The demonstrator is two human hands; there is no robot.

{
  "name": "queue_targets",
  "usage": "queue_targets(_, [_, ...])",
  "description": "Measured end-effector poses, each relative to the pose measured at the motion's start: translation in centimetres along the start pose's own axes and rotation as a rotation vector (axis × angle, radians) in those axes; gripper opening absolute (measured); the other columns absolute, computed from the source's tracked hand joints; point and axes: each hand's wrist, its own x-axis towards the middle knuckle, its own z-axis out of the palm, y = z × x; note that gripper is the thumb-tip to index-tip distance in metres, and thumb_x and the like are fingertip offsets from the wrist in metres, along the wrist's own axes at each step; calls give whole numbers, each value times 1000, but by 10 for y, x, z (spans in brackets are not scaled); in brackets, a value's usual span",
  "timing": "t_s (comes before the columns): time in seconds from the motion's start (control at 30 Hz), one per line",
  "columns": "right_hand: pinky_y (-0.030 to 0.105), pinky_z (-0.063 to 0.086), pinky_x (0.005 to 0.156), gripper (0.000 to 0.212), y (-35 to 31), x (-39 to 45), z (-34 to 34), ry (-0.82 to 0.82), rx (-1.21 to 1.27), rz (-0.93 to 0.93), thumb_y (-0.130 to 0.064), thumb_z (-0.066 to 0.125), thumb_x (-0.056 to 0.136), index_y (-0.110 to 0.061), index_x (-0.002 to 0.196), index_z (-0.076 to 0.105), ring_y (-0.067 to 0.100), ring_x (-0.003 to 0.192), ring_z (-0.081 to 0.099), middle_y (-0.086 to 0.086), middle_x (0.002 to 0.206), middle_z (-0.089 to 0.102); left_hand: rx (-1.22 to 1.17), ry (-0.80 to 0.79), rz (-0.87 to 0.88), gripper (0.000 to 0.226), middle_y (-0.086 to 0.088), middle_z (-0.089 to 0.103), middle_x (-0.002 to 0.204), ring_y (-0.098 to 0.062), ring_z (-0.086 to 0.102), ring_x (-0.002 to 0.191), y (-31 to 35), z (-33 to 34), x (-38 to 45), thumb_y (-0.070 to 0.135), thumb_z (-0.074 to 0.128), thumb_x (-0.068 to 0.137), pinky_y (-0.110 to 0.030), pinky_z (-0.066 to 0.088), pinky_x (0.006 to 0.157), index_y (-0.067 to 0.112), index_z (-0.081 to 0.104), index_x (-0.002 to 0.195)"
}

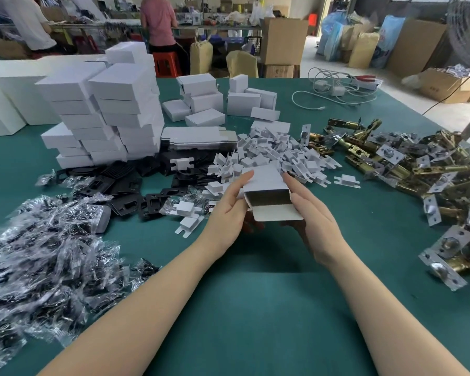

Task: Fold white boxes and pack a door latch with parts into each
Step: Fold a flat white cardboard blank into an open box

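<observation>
I hold the white box (pixel 266 185) between my two hands above the counter (pixel 255 308), its open end facing me. My left hand (pixel 228 210) grips its left side, fingers underneath; my right hand (pixel 314 226) grips its right side, fingers curled beneath the open flap.

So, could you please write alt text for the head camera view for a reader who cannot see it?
Two hands, left hand and right hand, hold an open white box over a green table. Stacked boxes stand left, brass latches lie right, bagged parts near left.
</observation>
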Motion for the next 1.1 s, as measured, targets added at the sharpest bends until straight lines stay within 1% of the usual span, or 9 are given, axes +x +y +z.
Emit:
queue_targets(0.07, [33, 46, 94, 37, -2, 1, -3, -5, 11, 5, -27, 53, 95, -31, 131, 59, 14, 117, 55, -5, 137, 59, -83, -59, -87, 44, 8, 72, 87, -19, 67, 70, 5, -7, 2, 25, 45, 92, -26, 51, 59, 57, 56, 121])
queue_targets(0.13, [27, 45, 75, 32, -5, 0, -7, -33, 77, 14, -15, 52, 100, -25, 127, 63, 13, 88, 55, -2, 109, 69, -178, -93, -190, 48, -2, 69, 85, -17, 67, 64, 7, -13, 6, 21, 47, 91, -23, 51, 55, 53, 55, 127])
queue_targets(0.23, [26, 49, 75, 32, -7, 0, -12, -94, 176, 48, -14, 54, 93, -17, 123, 64, 10, 74, 52, -11, 72, 60, -270, -132, -224, 36, -6, 64, 92, -16, 68, 65, 9, -19, 8, 25, 58, 96, -23, 54, 58, 51, 62, 121])
queue_targets(0.47, [26, 56, 86, 47, -10, -2, -21, -135, 215, 105, -24, 71, 74, -20, 120, 68, 15, 94, 63, 5, 121, 68, -282, -204, -164, 41, -4, 60, 106, -14, 67, 69, 10, -22, 3, 37, 69, 83, -23, 56, 65, 45, 61, 122])
queue_targets(0.6, [23, 57, 73, 31, -7, 0, -15, 36, 80, 9, -29, 79, 70, -27, 100, 74, 12, 79, 70, -10, 120, 69, -117, -200, -125, 36, 11, 65, 78, -13, 62, 69, 10, -18, 1, 36, 74, 77, -24, 56, 63, 48, 67, 110])
queue_targets(0.73, [35, 54, 71, 20, 0, 1, -10, 197, -140, -46, -15, 80, 77, -32, 78, 71, 14, 69, 67, -15, 112, 71, 1, -152, -96, 33, 7, 64, 68, -5, 56, 61, 4, -13, 0, 26, 71, 78, -19, 50, 56, 39, 66, 108])
queue_targets(0.87, [22, 51, 64, 17, 0, -1, -5, 224, -175, -145, -22, 75, 83, -36, 90, 69, 8, 66, 62, -22, 98, 71, -19, -115, -102, 27, 5, 61, 66, -6, 58, 62, 3, -12, 1, 25, 70, 82, -22, 52, 55, 40, 66, 104])
queue_targets(0.97, [13, 48, 60, 32, -3, -3, -2, 217, -241, -306, -11, 59, 96, -43, 102, 63, -3, 61, 56, -25, 103, 67, -110, -40, -116, 24, 4, 71, 79, -11, 66, 71, 2, -14, 4, 23, 70, 88, -28, 57, 60, 42, 67, 102])
queue_targets(1.1, [17, 52, 86, 49, 2, -6, -1, 70, -534, -486, 12, 64, 83, -34, 101, 66, 5, 107, 63, -5, 128, 57, -200, 21, -130, 24, 6, 71, 82, -13, 65, 60, 5, -16, 3, 20, 68, 91, -24, 55, 55, 43, 68, 100])
